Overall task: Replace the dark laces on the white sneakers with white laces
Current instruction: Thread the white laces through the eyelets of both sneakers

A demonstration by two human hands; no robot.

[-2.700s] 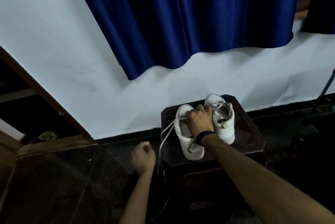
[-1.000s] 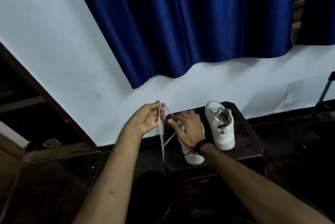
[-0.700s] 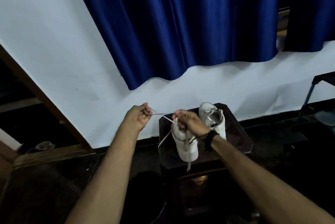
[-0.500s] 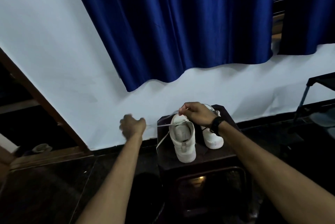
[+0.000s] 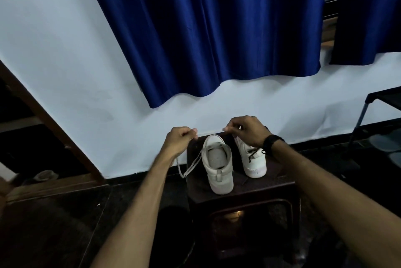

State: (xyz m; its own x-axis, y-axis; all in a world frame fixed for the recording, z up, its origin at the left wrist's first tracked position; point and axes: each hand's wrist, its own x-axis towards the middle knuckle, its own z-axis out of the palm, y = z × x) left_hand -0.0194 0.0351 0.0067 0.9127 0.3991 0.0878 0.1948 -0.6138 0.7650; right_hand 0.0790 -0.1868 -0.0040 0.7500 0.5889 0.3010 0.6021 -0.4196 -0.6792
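White lace (image 5: 191,166) loops off the left edge of the dark stool (image 5: 249,189), pinched in the left hand (image 5: 180,138). The right hand (image 5: 247,130) pinches something (too thin to tell) above the near sneaker (image 5: 218,170). The far sneaker (image 5: 251,160) stands just beside it; open floor lies left.

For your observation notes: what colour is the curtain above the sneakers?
Deep blue curtain, plain, seen in the head view.
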